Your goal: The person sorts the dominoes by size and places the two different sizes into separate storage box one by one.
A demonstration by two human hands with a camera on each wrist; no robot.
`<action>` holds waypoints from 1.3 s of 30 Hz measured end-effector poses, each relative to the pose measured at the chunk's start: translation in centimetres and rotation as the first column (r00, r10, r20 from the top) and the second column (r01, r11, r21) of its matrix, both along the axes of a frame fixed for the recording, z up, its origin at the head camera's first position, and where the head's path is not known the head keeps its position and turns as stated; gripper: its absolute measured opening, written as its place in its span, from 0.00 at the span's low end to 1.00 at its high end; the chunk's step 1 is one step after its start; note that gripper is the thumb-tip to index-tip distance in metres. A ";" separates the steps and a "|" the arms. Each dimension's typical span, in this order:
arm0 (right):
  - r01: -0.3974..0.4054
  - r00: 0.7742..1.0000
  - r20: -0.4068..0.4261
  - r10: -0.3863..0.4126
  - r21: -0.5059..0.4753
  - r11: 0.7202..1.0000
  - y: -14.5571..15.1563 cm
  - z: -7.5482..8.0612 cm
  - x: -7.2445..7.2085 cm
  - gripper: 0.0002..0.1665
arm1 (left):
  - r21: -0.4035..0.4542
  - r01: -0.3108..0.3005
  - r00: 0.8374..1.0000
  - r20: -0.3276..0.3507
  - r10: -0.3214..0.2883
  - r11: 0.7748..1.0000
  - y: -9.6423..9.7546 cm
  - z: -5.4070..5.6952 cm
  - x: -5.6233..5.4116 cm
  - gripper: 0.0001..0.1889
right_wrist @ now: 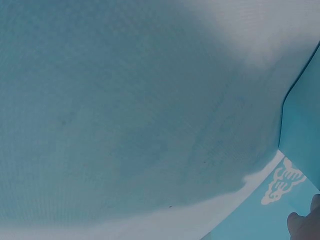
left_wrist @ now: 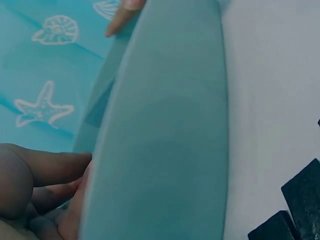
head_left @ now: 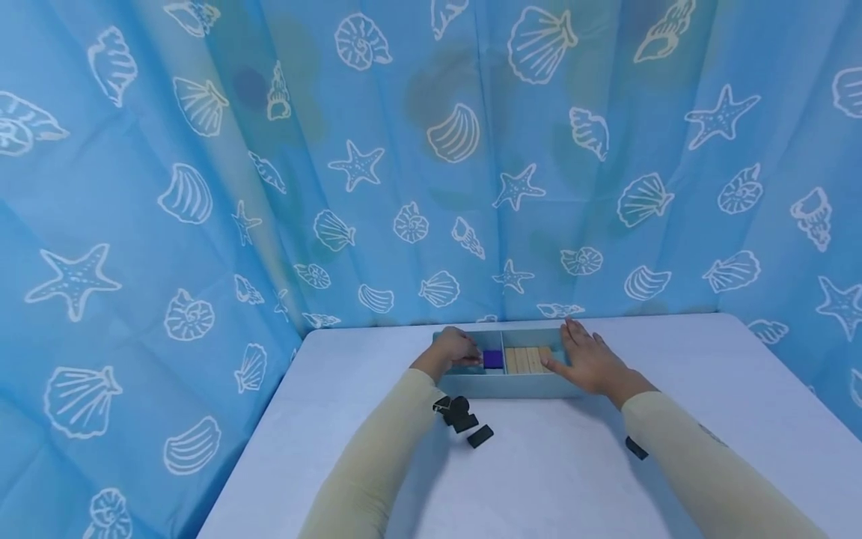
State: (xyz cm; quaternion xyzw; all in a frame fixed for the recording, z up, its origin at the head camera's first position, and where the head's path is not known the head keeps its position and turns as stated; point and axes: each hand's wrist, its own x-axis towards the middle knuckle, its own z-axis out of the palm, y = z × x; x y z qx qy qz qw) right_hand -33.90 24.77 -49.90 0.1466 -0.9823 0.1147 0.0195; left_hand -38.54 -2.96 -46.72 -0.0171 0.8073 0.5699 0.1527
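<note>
On the table (head_left: 539,479), a divided box (head_left: 512,387) has a straight-fingered right hand (head_left: 590,361) at one end, a curled left hand (head_left: 456,348) inside, its hold unclear, wooden blocks (head_left: 524,361) and a purple block (head_left: 494,359) between; pulling back low could scatter the black blocks (head_left: 465,424) behind.

my left arm wears a long, pale cream-beige sleeve of plain cloth (head_left: 377,457), and my right arm a matching long, pale cream-beige sleeve (head_left: 707,475). both are fairly slim and taper toward cuffs that end at my wrists in simple edges. the cloth looks mostly smooth, with a few soft creases low on the left one. on the outer edge of the right one sits a small greyish patch (head_left: 712,435), too small to make out. beyond the cuffs, my left hand (head_left: 454,348) and my right hand (head_left: 592,363) are bare, the right with slender, tapering fingers.
</note>
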 end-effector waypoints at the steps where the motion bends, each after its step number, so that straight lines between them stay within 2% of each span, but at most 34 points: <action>1: -0.003 1.000 0.000 0.003 -0.001 1.000 0.0 0.0 0.0 0.59 | 0.018 0.012 1.000 0.007 -0.012 1.000 -0.3 0.2 0.1 0.12; 6: -0.006 1.000 -0.012 0.006 0.019 1.000 0.0 0.0 0.1 0.59 | 0.073 0.060 0.998 0.026 -0.062 0.995 -1.7 1.1 0.7 0.14; 10: 0.000 1.000 -0.003 0.000 0.019 1.000 0.0 0.2 0.2 0.61 | 0.079 0.070 0.997 0.031 -0.073 0.994 -2.5 1.6 1.3 0.15; 16: 0.002 1.000 0.014 -0.002 0.007 1.000 0.0 0.3 0.2 0.60 | 0.067 0.111 0.994 0.014 -0.112 0.992 -3.1 2.1 2.4 0.18; 22: -0.005 1.000 0.005 0.005 0.005 1.000 0.0 0.0 0.0 0.59 | 0.102 0.167 0.986 -0.005 -0.167 0.981 -3.5 2.3 4.0 0.19; 31: 0.009 1.000 0.012 -0.009 -0.009 1.000 0.0 0.2 0.1 0.60 | 0.072 0.194 0.981 -0.036 -0.192 0.978 -3.6 2.2 5.3 0.18; 39: 0.001 1.000 0.003 -0.001 -0.025 1.000 0.0 -0.3 0.0 0.60 | 0.055 0.238 0.970 -0.057 -0.235 0.970 -4.8 1.3 6.3 0.17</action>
